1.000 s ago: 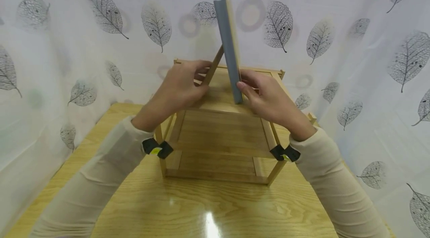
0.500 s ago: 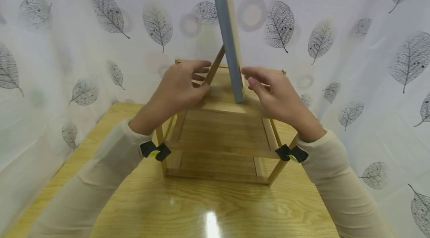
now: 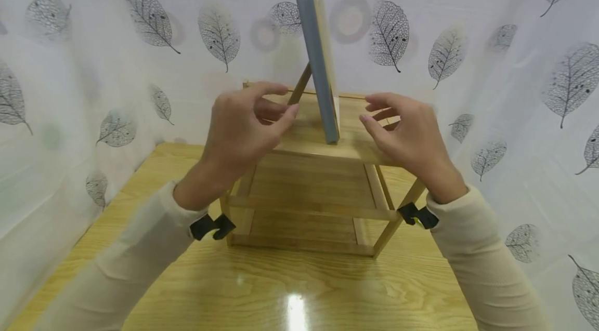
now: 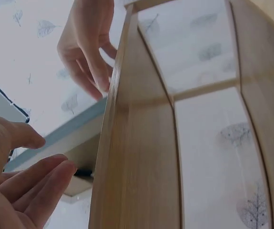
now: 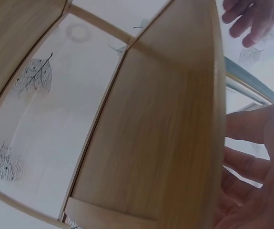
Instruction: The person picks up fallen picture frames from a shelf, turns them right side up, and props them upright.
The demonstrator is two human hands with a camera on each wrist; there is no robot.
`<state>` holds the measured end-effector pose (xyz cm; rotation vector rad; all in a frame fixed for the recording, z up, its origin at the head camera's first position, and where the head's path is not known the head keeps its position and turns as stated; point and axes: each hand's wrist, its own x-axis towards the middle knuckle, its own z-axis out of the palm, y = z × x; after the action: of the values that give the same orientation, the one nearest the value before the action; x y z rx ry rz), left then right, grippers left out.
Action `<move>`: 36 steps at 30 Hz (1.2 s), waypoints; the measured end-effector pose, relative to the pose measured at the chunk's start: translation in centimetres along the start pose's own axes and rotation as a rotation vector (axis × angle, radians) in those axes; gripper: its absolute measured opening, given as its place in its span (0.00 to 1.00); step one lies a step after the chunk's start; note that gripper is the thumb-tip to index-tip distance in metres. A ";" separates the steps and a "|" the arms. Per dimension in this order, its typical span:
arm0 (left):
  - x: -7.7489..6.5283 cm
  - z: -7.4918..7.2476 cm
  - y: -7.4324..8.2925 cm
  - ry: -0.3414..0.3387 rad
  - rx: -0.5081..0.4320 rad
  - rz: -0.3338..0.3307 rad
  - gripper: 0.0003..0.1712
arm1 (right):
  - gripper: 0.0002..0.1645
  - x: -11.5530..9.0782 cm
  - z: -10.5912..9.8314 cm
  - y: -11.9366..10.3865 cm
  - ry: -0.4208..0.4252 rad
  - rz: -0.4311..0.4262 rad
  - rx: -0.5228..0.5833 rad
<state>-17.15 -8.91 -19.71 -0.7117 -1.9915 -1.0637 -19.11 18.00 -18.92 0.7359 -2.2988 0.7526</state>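
Note:
A blue-edged picture frame (image 3: 320, 71) stands edge-on and slightly tilted on the top board (image 3: 299, 138) of a wooden shelf rack, propped by a brown support leg (image 3: 301, 84) on its left. My left hand (image 3: 243, 126) is beside that leg, fingers relaxed and bent, holding nothing. To the right of the frame, with a gap between, my right hand (image 3: 407, 131) hovers over the board, thumb and fingers loosely parted. The left wrist view shows the frame's blue edge (image 4: 79, 119) between both hands. In the right wrist view the frame (image 5: 251, 78) lies beyond the board's edge.
The rack's lower shelves (image 3: 309, 185) sit below the top board. It stands on a glossy wood-grain table (image 3: 281, 279). Behind and at the sides hangs a white curtain (image 3: 178, 76) printed with leaves.
My right hand has let go of the frame and moved away to the right. My left hand has come off the support leg and shifted slightly left. The frame stays standing.

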 end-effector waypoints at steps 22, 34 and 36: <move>1.5 4.4 1.6 -0.114 0.128 -0.133 0.18 | 0.14 -0.4 -0.4 0.3 0.087 -0.058 -0.066; 2.0 4.9 1.4 -0.108 0.154 -0.132 0.16 | 0.13 -0.6 -0.5 0.2 0.083 -0.047 -0.068; 2.0 4.9 1.4 -0.106 0.159 -0.133 0.16 | 0.12 -0.7 -0.6 0.2 0.079 -0.047 -0.072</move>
<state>-19.02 -3.77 -19.25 -0.5685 -2.2125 -0.9471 -18.63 18.74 -19.06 0.7122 -2.2173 0.6620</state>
